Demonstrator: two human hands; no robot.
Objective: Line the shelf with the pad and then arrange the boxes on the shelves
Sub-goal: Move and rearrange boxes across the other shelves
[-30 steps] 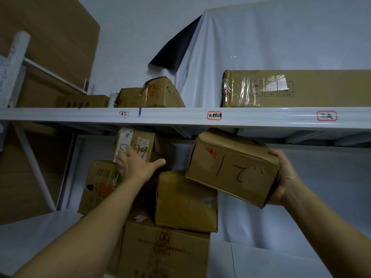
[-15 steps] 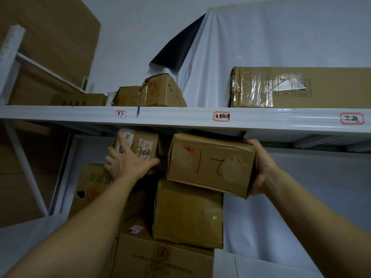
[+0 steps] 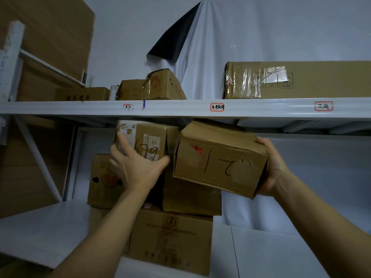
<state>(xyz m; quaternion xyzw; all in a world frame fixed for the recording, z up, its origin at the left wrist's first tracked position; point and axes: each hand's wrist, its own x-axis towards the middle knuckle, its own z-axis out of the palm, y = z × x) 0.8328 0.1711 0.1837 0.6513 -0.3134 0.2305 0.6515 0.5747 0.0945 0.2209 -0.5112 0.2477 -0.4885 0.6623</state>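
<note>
My right hand (image 3: 270, 167) grips the right end of a cardboard box with black marker writing (image 3: 218, 159), held tilted just under the upper shelf beam (image 3: 180, 107), above a plain brown box (image 3: 190, 195). My left hand (image 3: 134, 167) presses with spread fingers on the front of a labelled box marked 679 (image 3: 148, 137), its thumb reaching toward the held box. Below sit a fruit-print box (image 3: 102, 181) and a large printed box (image 3: 172, 237). A white pad (image 3: 46, 227) lines the lower shelf.
On the upper shelf stand a long taped carton (image 3: 301, 79), two crumpled boxes (image 3: 160, 85) and a flat box (image 3: 82, 94). A white sheet with a dark folded corner (image 3: 230, 37) hangs behind. Wooden boards (image 3: 50, 37) lean at left. A white shelf post (image 3: 10, 57) rises at far left.
The marked box moved left from the open air into the stack, now sitting beside the 679 box over the plain box. My left hand stayed on the 679 box, spreading wider.
</note>
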